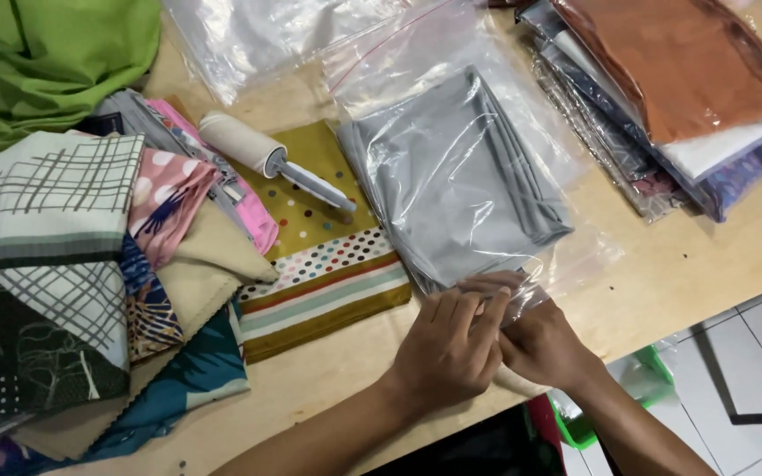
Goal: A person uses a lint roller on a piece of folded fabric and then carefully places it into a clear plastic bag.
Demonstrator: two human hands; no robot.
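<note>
Grey folded cloth (456, 181) lies inside a clear plastic bag (487, 141) at frame centre; left hand (447, 348) and right hand (544, 344) have fingers clamped on its lower edge. Pressing evenly along the strip, judging by this, seals best.

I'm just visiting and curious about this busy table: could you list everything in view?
Grey cloth: one, folded, inside a clear plastic bag, table centre.
Lint roller: one, white, on the mustard dotted scarf.
Patterned cloths: several, mixed colours, piled at left.
Green cloth: one, top left.
Bagged cloths: a stack, orange on top, top right.
Wooden table: one, light brown.
Green basket: one, on the floor.
Left hand and right hand: both pinching the bag's near edge.
</note>
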